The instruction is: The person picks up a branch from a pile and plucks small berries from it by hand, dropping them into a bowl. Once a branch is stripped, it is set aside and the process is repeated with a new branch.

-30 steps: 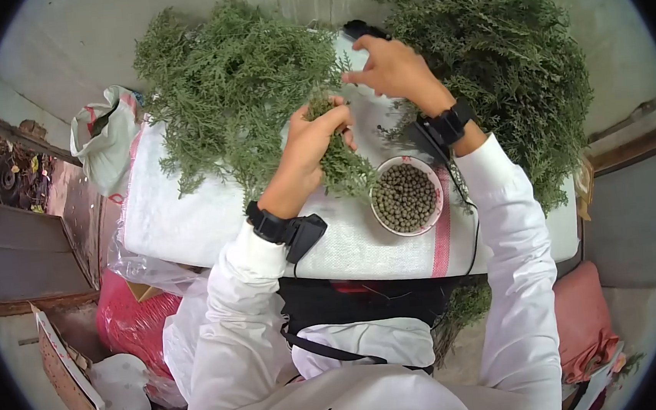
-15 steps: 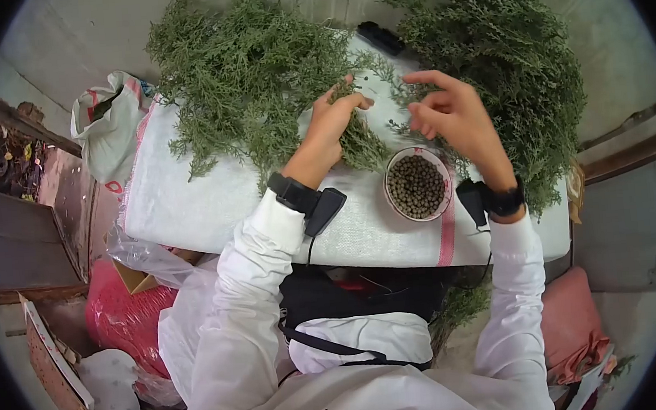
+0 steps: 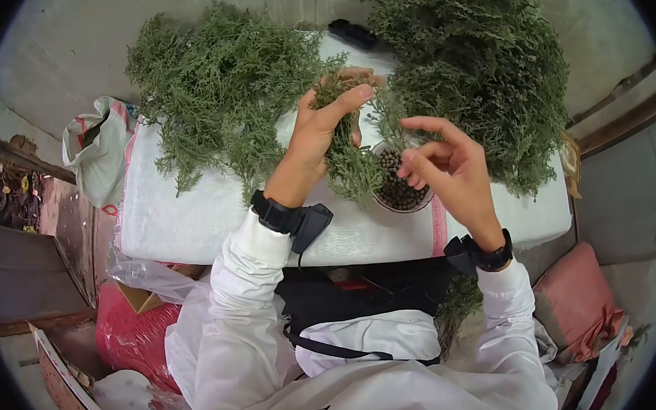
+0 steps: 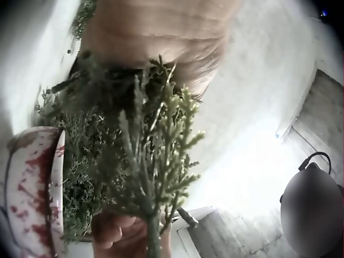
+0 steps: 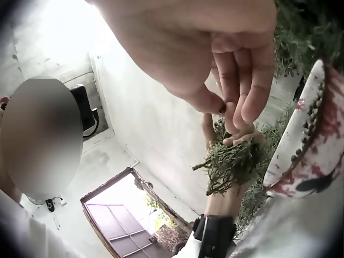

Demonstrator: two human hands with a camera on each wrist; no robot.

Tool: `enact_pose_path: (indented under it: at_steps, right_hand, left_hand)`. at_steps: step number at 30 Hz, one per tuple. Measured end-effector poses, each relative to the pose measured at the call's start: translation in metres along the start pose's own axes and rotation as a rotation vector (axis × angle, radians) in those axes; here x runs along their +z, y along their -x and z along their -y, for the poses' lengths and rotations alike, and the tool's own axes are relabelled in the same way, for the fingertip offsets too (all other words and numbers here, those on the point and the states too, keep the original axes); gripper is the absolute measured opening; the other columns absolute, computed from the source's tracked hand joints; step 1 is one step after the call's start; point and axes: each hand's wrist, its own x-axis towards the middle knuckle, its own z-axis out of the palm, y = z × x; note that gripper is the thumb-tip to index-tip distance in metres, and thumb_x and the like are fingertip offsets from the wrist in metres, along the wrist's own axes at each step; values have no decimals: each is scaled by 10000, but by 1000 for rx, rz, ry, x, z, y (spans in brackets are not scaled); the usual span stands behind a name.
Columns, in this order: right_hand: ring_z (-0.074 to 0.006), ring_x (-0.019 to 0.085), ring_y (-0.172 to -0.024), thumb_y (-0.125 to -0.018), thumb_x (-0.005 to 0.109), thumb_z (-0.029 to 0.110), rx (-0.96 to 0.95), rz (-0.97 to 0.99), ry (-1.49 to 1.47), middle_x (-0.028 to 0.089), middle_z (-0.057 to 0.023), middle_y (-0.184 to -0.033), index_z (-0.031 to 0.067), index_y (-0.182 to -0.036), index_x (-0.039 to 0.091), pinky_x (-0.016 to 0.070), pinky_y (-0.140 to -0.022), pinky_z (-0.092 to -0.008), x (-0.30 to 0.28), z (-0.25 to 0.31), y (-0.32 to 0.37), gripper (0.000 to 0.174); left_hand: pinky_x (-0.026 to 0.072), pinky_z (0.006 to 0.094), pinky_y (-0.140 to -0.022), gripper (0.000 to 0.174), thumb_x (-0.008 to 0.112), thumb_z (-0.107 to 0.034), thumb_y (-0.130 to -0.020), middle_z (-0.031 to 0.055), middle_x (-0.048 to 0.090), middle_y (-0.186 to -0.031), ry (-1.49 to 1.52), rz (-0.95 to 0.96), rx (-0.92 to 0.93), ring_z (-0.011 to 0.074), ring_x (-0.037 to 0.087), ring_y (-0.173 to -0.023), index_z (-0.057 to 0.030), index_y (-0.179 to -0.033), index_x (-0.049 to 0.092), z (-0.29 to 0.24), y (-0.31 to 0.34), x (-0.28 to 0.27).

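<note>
My left hand (image 3: 313, 133) holds a bunch of green conifer sprigs (image 3: 352, 174), its thumb laid across the stems. In the left wrist view the scaly sprigs (image 4: 156, 161) hang below the palm. My right hand (image 3: 455, 176) is beside the bunch, over the right edge of the bowl (image 3: 408, 210). Its thumb and fingertips meet on a small dark round cone (image 5: 222, 109), mostly hidden by the fingers. Small round brown-green cones (image 3: 398, 188) fill the white, red-patterned bowl; the right hand and sprigs cover part of it.
A conifer heap (image 3: 219, 90) lies at the table's left, a denser one (image 3: 480, 77) at its right. Between them, at the back, is a black object (image 3: 353, 33). White woven sheeting (image 3: 269, 240) covers the table. An open sack (image 3: 100, 153) stands left.
My right hand has come down from the sprigs at the back to beside the bowl, and its fingers have drawn together. The left hand still grips its bunch, now turned slightly.
</note>
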Motion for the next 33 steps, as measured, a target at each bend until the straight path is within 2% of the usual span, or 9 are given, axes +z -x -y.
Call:
enact_pose_path:
  at_steps: [8, 11, 12, 15, 17, 21, 26, 28, 33]
  right_hand:
    - [-77, 599, -599, -959, 587, 97, 46, -19, -100, 664, -74, -721, 9, -1239, 538, 467, -544, -217, 13, 3, 11, 297]
    - [-142, 619, -586, -931, 617, 101, 6, -287, 598, 645, -81, -715, 18, -1095, 604, 471, -540, -272, 0, -5, 5, 185]
    - [-142, 619, -586, -931, 617, 101, 3, -284, 600, 645, -81, -715, 18, -1095, 604, 471, -540, -272, -5, -7, 3, 185]
    - [-258, 627, -634, -871, 654, 106, -344, 119, 945, 629, -102, -750, 31, -940, 652, 480, -579, -354, -13, -12, 1, 102]
    - [-284, 623, -662, -842, 666, 104, -348, 154, 975, 631, -102, -769, 38, -907, 660, 483, -600, -372, -12, -14, 1, 93]
    - [-335, 618, -728, -776, 690, 94, -365, 263, 1036, 638, -101, -810, 48, -846, 676, 490, -650, -412, -12, -16, -4, 85]
    - [-327, 628, -744, -743, 689, 64, -347, 364, 966, 646, -106, -822, 32, -867, 675, 500, -674, -405, -18, -20, -18, 129]
    - [-322, 630, -742, -734, 688, 54, -322, 386, 924, 647, -107, -825, 26, -871, 675, 504, -677, -397, -18, -21, -19, 141]
    - [-275, 631, -721, -772, 672, 15, -340, 289, 740, 652, -115, -839, 14, -896, 687, 506, -677, -343, -24, -12, -25, 125]
  left_hand:
    - [444, 213, -464, 300, 703, -216, -879, 113, 716, -981, -16, 8, -49, 80, 601, -640, -18, -1094, 631, -8, 4, 6]
    - [440, 214, -457, 280, 691, -207, -891, 132, 711, -982, -11, 11, -27, 86, 587, -598, -23, -1085, 605, -6, 5, 7]
    - [437, 215, -452, 268, 677, -199, -900, 149, 705, -987, -17, 10, -6, 90, 562, -539, -27, -1084, 584, -6, 5, 7]
    - [435, 214, -450, 247, 681, -188, -900, 147, 705, -976, -21, 31, 2, 93, 577, -574, -44, -1066, 568, -5, 4, 4]
    - [439, 209, -456, 231, 715, -180, -882, 110, 719, -941, -5, 74, -15, 91, 657, -760, -69, -1031, 577, -4, 3, 3]
    - [415, 213, -430, 209, 664, -172, -910, 140, 695, -921, -86, 54, 1, 91, 531, -466, -64, -1051, 553, -4, 3, 7]
    - [404, 215, -416, 197, 647, -181, -916, 114, 686, -869, -119, 65, -57, 90, 529, -464, -68, -1049, 556, -6, 5, 5]
    - [409, 210, -430, 198, 663, -204, -904, 81, 694, -833, -101, 40, -114, 88, 606, -604, -77, -1035, 587, -8, 7, 5]
    - [403, 211, -426, 184, 657, -190, -892, 69, 697, -814, -2, -45, -191, 84, 641, -653, -80, -1032, 610, -4, 0, -1]
